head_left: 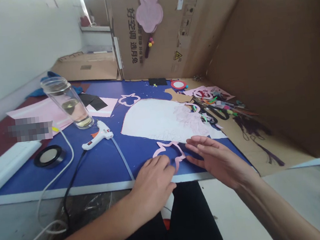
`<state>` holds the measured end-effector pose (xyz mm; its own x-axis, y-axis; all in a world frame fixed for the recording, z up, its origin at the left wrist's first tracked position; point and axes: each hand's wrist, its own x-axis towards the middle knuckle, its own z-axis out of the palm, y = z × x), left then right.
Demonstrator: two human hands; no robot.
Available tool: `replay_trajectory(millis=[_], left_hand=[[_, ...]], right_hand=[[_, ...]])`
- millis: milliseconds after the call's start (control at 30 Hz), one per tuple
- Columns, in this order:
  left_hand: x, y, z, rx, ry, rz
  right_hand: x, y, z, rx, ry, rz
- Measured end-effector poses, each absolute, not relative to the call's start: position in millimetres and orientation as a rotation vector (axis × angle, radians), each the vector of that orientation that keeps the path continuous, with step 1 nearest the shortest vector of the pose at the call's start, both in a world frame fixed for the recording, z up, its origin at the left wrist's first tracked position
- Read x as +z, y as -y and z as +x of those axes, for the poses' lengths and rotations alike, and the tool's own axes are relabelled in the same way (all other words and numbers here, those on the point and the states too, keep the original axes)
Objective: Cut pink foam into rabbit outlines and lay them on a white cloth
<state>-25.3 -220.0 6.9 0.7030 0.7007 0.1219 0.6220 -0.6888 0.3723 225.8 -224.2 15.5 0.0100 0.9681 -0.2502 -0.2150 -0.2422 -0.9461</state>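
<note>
My left hand (pixel 155 184) lies at the table's front edge, fingers curled down over a thin pink paper outline (pixel 180 158). The outline has pointed corners, and its lower left part is hidden under those fingers. My right hand (pixel 214 154) is open just right of it, fingers stretched and slightly bent, with nothing visible in them. The fingertips are close to the outline; whether they touch it I cannot tell. Beyond both hands lies a large white sheet (pixel 148 117) with a curved edge. A second pink outline (pixel 129 100) rests past its far left edge.
A white glue gun (pixel 98 135), a black tape roll (pixel 49 156), a tilted-looking glass bottle (pixel 74 108) and a white power strip (pixel 10 166) stand left. Scissors (pixel 219 111), scraps and dark tassels (pixel 268 154) crowd the right. Cardboard walls (pixel 169 53) rise behind; a pink ornament (pixel 149 13) hangs there.
</note>
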Motion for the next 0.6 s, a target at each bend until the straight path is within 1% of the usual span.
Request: replay_trajectory(millis=[167, 267, 400, 500, 600], left_hand=[[3, 221, -25, 0.433, -1.03, 2.6], [6, 222, -25, 0.424, -1.038, 2.61], [11, 222, -26, 0.49, -1.06, 2.596], [14, 220, -27, 0.628, -1.053, 2.561], [17, 217, -24, 0.73, -1.028, 2.533]], right_hand=[[14, 226, 226, 1.454, 0.914, -1.241], [13, 231, 223, 1.369, 1.004, -1.297], [19, 247, 216, 0.984, 1.401, -1.43], [23, 259, 209, 0.678, 1.798, -1.337], [22, 263, 204, 0.475, 1.979, -1.235]])
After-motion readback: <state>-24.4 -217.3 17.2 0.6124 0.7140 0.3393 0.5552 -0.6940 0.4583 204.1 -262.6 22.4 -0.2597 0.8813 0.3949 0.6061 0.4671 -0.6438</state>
